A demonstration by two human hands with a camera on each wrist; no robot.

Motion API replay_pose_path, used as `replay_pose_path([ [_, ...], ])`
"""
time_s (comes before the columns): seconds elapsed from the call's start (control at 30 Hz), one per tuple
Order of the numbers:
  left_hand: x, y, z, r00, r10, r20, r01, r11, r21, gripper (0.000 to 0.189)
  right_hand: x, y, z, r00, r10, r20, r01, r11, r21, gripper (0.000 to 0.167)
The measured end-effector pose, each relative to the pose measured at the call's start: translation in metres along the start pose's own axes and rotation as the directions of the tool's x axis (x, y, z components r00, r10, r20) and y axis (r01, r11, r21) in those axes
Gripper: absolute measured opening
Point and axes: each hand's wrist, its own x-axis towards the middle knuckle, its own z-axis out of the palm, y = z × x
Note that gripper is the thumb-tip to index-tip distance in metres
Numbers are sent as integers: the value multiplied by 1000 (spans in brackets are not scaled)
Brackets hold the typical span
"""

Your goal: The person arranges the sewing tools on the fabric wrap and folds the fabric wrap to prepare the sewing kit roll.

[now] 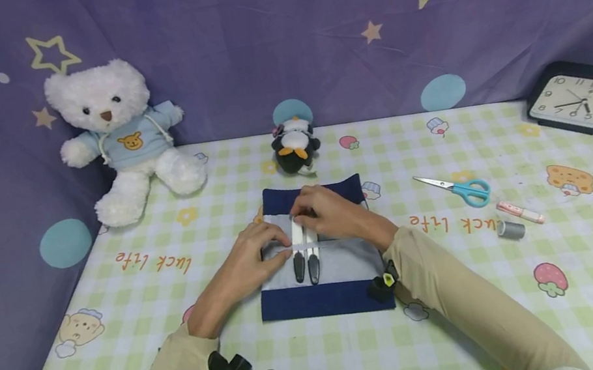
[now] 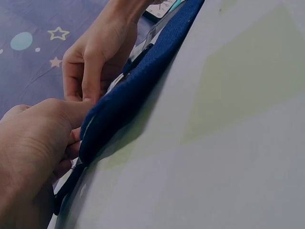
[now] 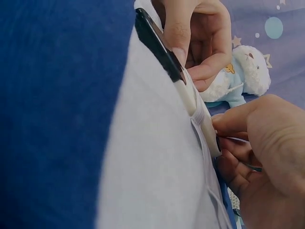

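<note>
A navy cloth mat (image 1: 326,302) with a light grey middle lies spread on the table. Two slim white pen-like sticks with black tapered ends, a left one (image 1: 300,267) and a right one (image 1: 315,269), lie side by side under a thin elastic strap (image 3: 199,114). My right hand (image 1: 331,212) pinches the far white end of a stick between thumb and finger. On the left, my left hand (image 1: 255,255) brings thumb and forefinger together at the strap beside the left stick. The navy edge hides some of its fingertips in the left wrist view.
Scissors (image 1: 470,191) with blue handles, a pink-and-white pen (image 1: 520,213) and a grey thread spool (image 1: 512,230) lie to the right. A penguin plush (image 1: 294,145) sits beyond the mat, a white teddy bear (image 1: 124,136) back left, a clock (image 1: 590,97) back right.
</note>
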Motion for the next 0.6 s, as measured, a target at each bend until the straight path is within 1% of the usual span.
replay_pose_path([
  [0.33,0,0,-1,1000,9,-3,-9,1000,-4,10,-2,-3,0,1000,-14,15,14,1000,-11,13],
  [0.6,0,0,0,1000,-2,-2,2,1000,-8,10,-4,-5,-1,1000,-24,15,25,999,-25,13],
])
